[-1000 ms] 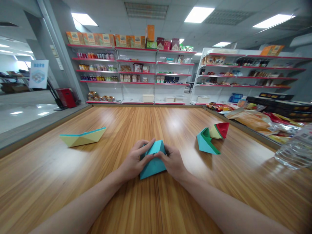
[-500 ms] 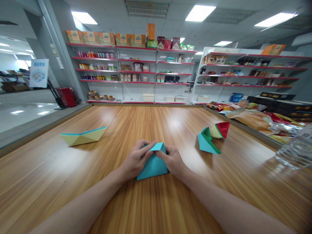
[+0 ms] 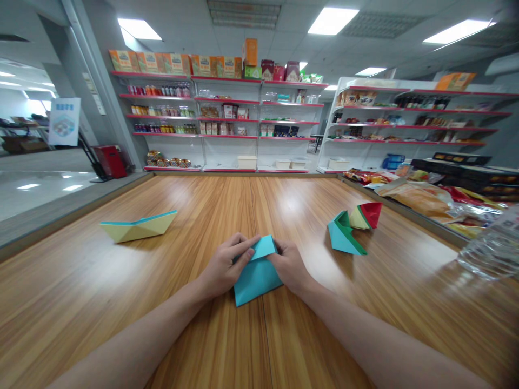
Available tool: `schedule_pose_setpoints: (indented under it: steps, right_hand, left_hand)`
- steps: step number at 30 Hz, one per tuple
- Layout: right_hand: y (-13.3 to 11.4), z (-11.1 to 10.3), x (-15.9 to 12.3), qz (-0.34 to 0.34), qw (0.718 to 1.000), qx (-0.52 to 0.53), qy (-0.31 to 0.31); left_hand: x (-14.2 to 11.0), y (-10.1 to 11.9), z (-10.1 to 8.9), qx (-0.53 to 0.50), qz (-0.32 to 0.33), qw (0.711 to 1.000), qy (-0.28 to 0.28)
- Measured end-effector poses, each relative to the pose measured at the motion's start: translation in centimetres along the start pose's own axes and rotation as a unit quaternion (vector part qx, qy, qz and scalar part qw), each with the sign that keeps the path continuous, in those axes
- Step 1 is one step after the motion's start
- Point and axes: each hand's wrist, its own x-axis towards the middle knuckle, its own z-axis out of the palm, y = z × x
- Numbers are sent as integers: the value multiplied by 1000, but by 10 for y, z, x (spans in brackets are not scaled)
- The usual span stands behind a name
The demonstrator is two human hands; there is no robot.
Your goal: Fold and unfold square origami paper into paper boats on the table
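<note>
Between my hands, low over the wooden table, is a sheet of blue paper with its upper edge folded over as a flap. My left hand grips its left side, fingers reaching across the top and thumb on the flap. On the right side, my right hand pinches the paper near the flap's corner, its thumb in front and the other fingers mostly hidden behind. A yellow folded paper boat with a blue rim sits to the left. Over to the right stands a blue and green folded paper piece.
A red, green and yellow folded paper piece touches or nearly touches the blue-green one. At the right edge is a clear plastic bottle. Snack packets lie beyond the table's right rim, and stocked shelves stand behind.
The flap at the top of the blue paper lies flatter now, where it bulged before. The paper's lower edge has shifted slightly right and tilted. Both hands stay on it.
</note>
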Motion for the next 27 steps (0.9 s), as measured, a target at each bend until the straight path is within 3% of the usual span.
schedule_pose_setpoints:
  steps: [14,21,24,27]
  right_hand:
    - [0,0,0,32,999,39,0]
    - [2,0,-1,40,990,129,47]
    - [4,0,-1,29,996,81,10]
    - [5,-1,0,18,999,51,8]
  left_hand:
    - [-2,1,0,-12,1,1000,-27]
    - [1,0,-1,-1,-74,996,45]
    - [2,-2,-1,-14,-98,993,61]
    - [4,-7,-1,-106,-158,977,100]
